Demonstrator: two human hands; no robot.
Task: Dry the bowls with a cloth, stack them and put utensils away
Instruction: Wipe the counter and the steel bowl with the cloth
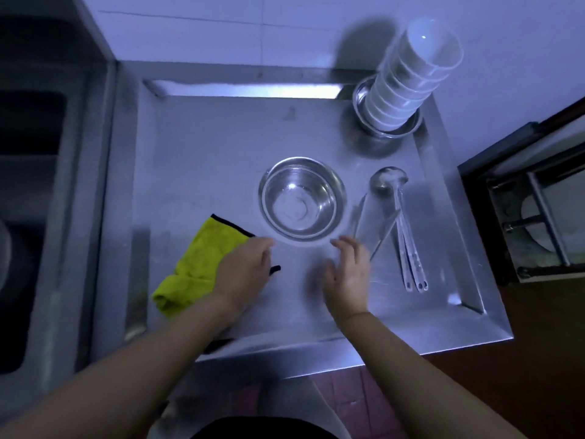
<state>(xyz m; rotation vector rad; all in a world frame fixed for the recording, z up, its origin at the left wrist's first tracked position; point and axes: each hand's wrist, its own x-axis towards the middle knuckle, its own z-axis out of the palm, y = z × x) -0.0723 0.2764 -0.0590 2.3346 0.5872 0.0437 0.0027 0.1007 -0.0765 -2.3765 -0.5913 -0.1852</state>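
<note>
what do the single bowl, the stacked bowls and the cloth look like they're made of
Single bowl: looks like polished stainless steel, with mirror-like reflections inside.
Stacked bowls: probably white plastic or melamine, smooth and faintly glossy; ceramic is possible.
Cloth: soft yellow-green fabric, likely microfibre, matte and crumpled, with dark edging.

A single bowl [302, 198] sits upright near the centre of the counter [205, 147], with the spoons [402, 223] lying just to its right, bowl ends toward the rear and handles toward the front edge. The cloth [193, 264] lies at front left of the bowl, and the left hand [243, 274] rests on its right part; the right hand [346, 274] is in front of the bowl, left of the spoon handles. A stack of bowls [408, 80] stands in the rear right corner, well apart from the single bowl.
</note>
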